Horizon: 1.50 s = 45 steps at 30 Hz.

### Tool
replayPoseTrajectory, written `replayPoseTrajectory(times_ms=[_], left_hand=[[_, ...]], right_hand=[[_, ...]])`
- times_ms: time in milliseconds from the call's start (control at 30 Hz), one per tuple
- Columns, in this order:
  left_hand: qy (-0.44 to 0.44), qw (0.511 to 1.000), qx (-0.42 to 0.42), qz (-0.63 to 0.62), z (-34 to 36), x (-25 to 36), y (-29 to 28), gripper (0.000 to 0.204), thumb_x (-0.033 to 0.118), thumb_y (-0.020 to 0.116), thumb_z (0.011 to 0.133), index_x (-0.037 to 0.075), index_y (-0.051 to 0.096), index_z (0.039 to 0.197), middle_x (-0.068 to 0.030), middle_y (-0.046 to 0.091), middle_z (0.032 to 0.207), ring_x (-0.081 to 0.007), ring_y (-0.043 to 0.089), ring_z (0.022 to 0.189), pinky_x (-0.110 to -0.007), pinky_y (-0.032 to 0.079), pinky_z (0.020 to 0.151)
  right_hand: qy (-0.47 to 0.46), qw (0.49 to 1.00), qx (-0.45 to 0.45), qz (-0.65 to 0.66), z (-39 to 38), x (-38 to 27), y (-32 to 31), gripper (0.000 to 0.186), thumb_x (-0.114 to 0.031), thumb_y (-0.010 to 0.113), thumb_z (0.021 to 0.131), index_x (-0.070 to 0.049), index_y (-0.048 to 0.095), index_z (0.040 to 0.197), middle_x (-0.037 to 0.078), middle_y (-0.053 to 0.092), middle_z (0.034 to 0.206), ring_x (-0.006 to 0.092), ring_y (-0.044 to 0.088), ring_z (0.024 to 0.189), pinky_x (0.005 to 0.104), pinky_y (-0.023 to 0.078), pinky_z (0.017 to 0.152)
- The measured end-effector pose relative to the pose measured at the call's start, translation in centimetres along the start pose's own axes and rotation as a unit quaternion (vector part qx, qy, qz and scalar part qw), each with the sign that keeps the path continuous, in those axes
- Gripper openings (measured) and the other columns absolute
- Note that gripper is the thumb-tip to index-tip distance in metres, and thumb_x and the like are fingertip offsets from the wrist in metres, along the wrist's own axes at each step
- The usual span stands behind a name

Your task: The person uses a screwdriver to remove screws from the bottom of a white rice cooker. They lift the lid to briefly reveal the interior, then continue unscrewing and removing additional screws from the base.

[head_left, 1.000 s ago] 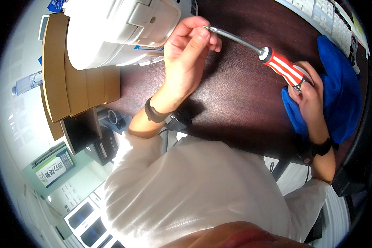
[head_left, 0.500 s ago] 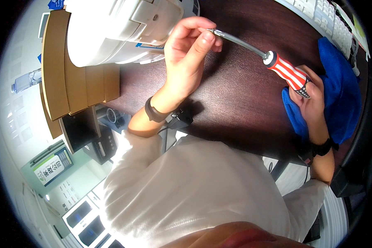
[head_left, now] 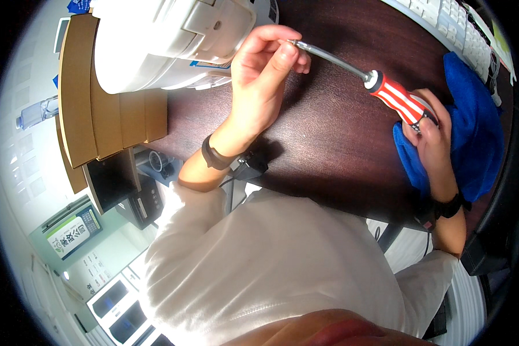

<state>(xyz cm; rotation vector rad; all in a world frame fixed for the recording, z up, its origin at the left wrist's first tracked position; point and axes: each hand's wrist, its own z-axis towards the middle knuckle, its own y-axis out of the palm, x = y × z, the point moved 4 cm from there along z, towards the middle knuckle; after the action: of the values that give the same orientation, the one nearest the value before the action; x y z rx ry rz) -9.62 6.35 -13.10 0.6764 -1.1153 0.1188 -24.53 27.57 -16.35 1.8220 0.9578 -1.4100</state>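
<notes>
A screwdriver (head_left: 341, 67) with a red-and-white striped handle and a long metal shaft slants across the space above the dark table. My right hand (head_left: 432, 134) is wrapped round the rear of its handle. At the other end, my left hand (head_left: 262, 78) pinches the screwdriver's tip between thumb and forefinger. A tiny brownish metal bit shows there, too small to name. Behind my right hand lies a crumpled blue cloth (head_left: 477, 124).
A large white plastic tub (head_left: 155, 43) stands at the upper left beside a brown cardboard box (head_left: 106, 118). A white keyboard (head_left: 444, 23) sits at the far right of the dark wooden table (head_left: 328, 138). A small black device (head_left: 251, 166) lies near my left wrist.
The handle has turned within my right hand, so its stripes and dark end sit differently. The screwdriver has shifted slightly left. My left hand keeps its pinch at the tip.
</notes>
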Motion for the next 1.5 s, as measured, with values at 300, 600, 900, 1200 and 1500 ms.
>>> replayPoseTrajectory(times_ms=[300,600,900,1200,1500], left_hand=[[-0.015,0.999,-0.034,0.014,-0.4,0.5,0.4,0.033,0.011,0.059,0.089,0.001,0.048,0.119,-0.0064,0.059,0.087,-0.0125,0.056,0.080,-0.025,0.047,0.073],[0.015,0.845,-0.216,0.489,-2.4,8.1,2.5,0.033,0.026,0.074,0.073,-0.003,0.064,0.086,-0.0111,0.062,0.076,-0.0220,0.058,0.072,-0.030,0.043,0.063],[0.353,0.587,-0.016,0.729,-0.2,16.0,1.5,0.085,0.029,0.087,0.054,0.005,0.048,0.126,-0.0151,0.053,0.125,-0.0248,0.050,0.118,-0.042,0.040,0.096],[0.237,0.532,-0.007,0.813,1.7,13.9,1.7,0.084,0.034,0.088,0.049,0.019,0.055,0.125,-0.0146,0.047,0.131,-0.0305,0.052,0.116,-0.045,0.055,0.081],[0.285,0.495,0.005,0.821,1.8,13.3,1.8,0.078,0.041,0.086,0.053,0.017,0.058,0.122,-0.0141,0.052,0.127,-0.0295,0.056,0.111,-0.044,0.052,0.086]], right_hand=[[-0.012,0.999,-0.028,0.022,-0.3,-0.1,0.1,0.053,-0.044,0.052,0.081,0.001,0.051,0.108,0.003,0.048,0.069,0.0051,0.037,0.047,0.0195,0.028,0.041],[-0.159,0.982,0.023,-0.096,-2.0,-3.3,1.2,0.042,-0.022,0.062,0.080,0.005,0.050,0.110,0.008,0.056,0.096,0.0126,0.053,0.084,0.0259,0.044,0.076],[-0.239,0.962,-0.001,-0.130,-1.2,-5.6,3.8,0.034,-0.015,0.065,0.081,0.004,0.052,0.105,0.006,0.059,0.084,0.0075,0.054,0.074,0.0214,0.045,0.065],[-0.275,0.954,0.004,-0.122,-0.9,-6.0,4.8,0.032,-0.014,0.067,0.079,0.004,0.054,0.102,0.007,0.060,0.081,0.0073,0.056,0.069,0.0214,0.045,0.061],[-0.275,0.949,0.018,-0.151,-1.4,-6.2,5.1,0.034,-0.019,0.065,0.080,0.003,0.054,0.103,0.009,0.059,0.083,0.0114,0.057,0.072,0.0236,0.046,0.064]])
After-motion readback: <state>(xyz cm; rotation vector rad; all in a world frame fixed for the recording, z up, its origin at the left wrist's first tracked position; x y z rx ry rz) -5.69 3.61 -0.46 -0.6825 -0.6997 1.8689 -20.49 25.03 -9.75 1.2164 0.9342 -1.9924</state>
